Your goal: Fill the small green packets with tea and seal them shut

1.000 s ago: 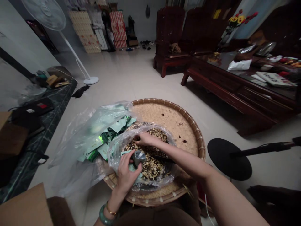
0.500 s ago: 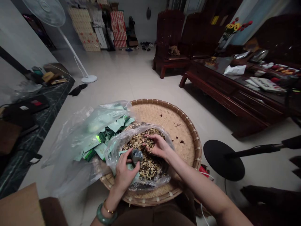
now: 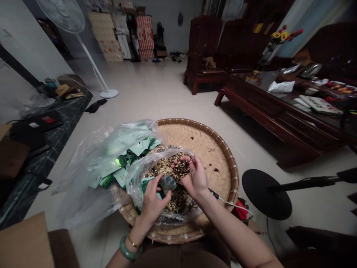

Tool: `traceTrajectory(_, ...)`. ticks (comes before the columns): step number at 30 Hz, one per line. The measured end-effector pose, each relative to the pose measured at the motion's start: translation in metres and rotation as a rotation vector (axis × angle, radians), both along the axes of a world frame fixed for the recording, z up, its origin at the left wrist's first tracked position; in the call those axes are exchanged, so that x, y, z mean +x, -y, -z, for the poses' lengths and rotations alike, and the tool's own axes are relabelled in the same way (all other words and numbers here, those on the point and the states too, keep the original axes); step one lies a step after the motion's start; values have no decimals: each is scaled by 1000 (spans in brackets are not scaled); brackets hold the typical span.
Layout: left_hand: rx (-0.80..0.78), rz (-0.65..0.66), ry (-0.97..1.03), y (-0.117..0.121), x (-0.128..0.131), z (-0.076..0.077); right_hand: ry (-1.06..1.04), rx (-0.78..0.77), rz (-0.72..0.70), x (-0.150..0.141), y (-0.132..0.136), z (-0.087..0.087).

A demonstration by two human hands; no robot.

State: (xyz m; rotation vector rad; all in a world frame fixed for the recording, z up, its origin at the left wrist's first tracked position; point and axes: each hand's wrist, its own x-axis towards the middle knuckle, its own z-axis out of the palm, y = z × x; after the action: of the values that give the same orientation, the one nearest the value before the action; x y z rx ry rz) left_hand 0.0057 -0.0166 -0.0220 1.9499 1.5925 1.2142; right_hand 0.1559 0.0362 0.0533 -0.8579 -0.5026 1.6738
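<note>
My left hand (image 3: pixel 153 199), with a jade bangle and a thin gold bracelet at the wrist, grips a small silvery-green packet (image 3: pixel 168 183) between thumb and fingers. Close beside it, my right hand (image 3: pixel 197 178) is cupped palm up, fingers curled around a handful of dark and pale dried herbs (image 3: pixel 182 168). Both hands are over a clear plastic bag (image 3: pixel 134 169) spread open, filled with loose dried herb mix (image 3: pixel 158 166). The bag rests on a round woven bamboo tray (image 3: pixel 223 149).
Left of the tray, a large clear bag (image 3: pixel 83 186) holds many flat green packets (image 3: pixel 139 146). Dark bits lie on the tray's right side. A black round stand base (image 3: pixel 266 193) stands at right, a cardboard box (image 3: pixel 26 242) at lower left, a low wooden table (image 3: pixel 267 104) beyond.
My right hand has lifted from the herb mix and turned palm up with a handful in it. The packet in my left hand has tilted and shifted slightly right. The view has shifted a little.
</note>
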Motion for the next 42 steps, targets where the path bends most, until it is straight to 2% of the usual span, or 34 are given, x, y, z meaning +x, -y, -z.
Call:
traceTrajectory(4,-19,-8,9,0,2,2,110,79,63,-16,8,-3)
traceTrajectory(9,-37,-22,33,-1,4,4,218,190,94,-24,15,4)
traceTrajectory(16,-58,-46,50,-1,4,6,266,283,-67,-18,24,6)
traceTrajectory(22,-86,-73,78,-1,3,6,381,460,-112,-5,32,12)
traceTrajectory(28,-54,-32,-1,0,2,12,647,504,-401,4,39,4)
traceTrajectory(33,63,-4,-166,-1,3,20,696,558,-546,0,37,5)
traceTrajectory(35,53,-15,-177,0,3,21,629,544,-525,0,35,7)
traceTrajectory(38,-10,-29,-162,2,3,21,609,549,-383,7,33,7)
traceTrajectory(40,-30,-26,-140,3,2,21,774,624,-301,13,34,5)
traceTrajectory(42,-23,-19,-122,4,1,21,1051,764,-265,17,37,5)
